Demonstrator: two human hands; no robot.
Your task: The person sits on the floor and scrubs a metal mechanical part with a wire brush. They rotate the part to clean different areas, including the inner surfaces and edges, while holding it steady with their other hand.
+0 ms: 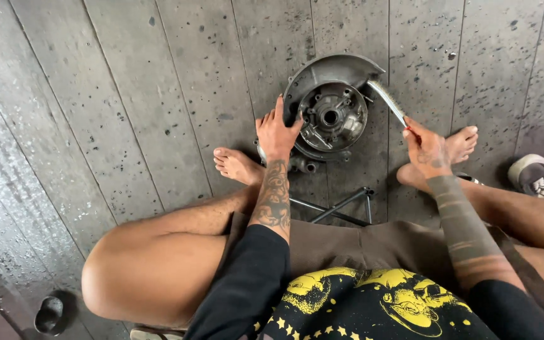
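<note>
Grey speckled floor planks point(127, 94) all around, person sat low with bare feet out; the round metal brake hub assembly point(330, 113) lay on the floor between the feet; left hand point(276, 131) gripped its left rim, fingers curled over the edge; right hand point(426, 150) was closed round a wire brush point(386, 101), bristles touching the hub's upper right edge; a cross wrench point(341, 208) lay just below; a shoe point(539, 177) sat far right.

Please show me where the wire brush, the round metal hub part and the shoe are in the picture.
wire brush point(386, 99): head view, on the middle of its bristle strip.
round metal hub part point(334, 116): head view, on its inner round face beside the centre hole.
shoe point(534, 176): head view, on its grey upper.
</note>
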